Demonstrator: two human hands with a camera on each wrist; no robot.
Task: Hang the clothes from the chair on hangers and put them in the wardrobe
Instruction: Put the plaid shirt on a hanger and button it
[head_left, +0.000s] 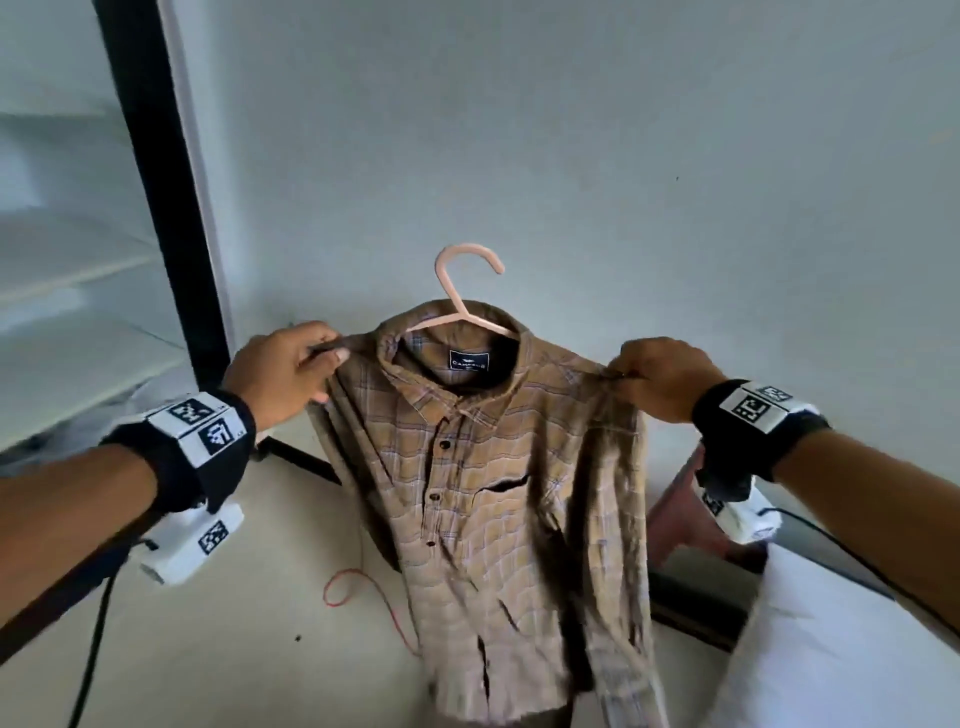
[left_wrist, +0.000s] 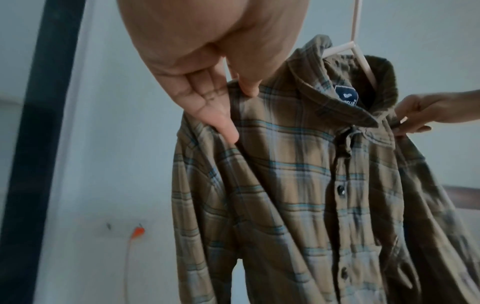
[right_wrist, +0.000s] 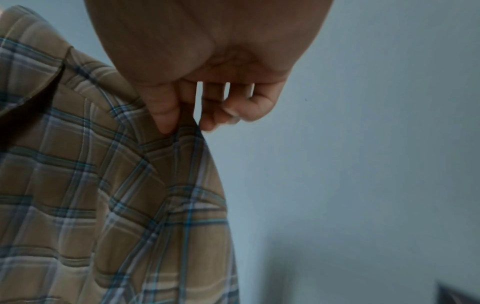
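Observation:
A tan plaid shirt (head_left: 498, 493) hangs in the air in front of a pale wall, buttoned, with a pink plastic hanger (head_left: 462, 291) inside its collar and the hook sticking up. My left hand (head_left: 291, 369) pinches the shirt's left shoulder seam. My right hand (head_left: 660, 376) pinches the right shoulder seam. In the left wrist view the thumb and fingers (left_wrist: 223, 115) pinch the plaid shirt (left_wrist: 298, 185) beside the collar, and the pink hanger (left_wrist: 361, 49) shows above. In the right wrist view my fingers (right_wrist: 166, 115) pinch a fold of the shirt (right_wrist: 103, 185).
A wardrobe with a black frame (head_left: 156, 182) and pale shelves (head_left: 67, 280) stands at the left. A reddish chair (head_left: 680, 519) is at the lower right behind the shirt, with a white cloth (head_left: 831, 649) in front. A red cable (head_left: 358, 587) lies on the floor.

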